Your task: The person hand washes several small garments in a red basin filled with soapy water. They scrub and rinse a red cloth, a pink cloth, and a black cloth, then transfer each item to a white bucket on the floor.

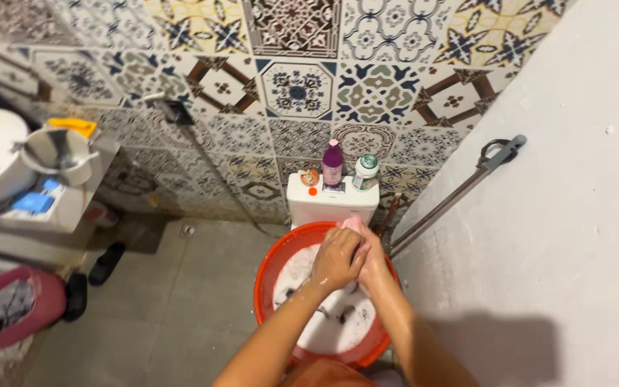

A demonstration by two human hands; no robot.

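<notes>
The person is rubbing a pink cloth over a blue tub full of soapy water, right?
Not quite: the head view shows the tub is red-orange, not blue. Both hands, left hand and right hand, do rub a pink cloth over its soapy water.

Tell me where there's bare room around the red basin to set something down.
The grey tiled floor left of the round red plastic basin is bare, bordered by the black slippers and pink bucket. The white toilet tank lid is crowded with a purple bottle and a white jar. Both hands, left hand and right hand, fill the basin, clutching pink cloth.
</notes>
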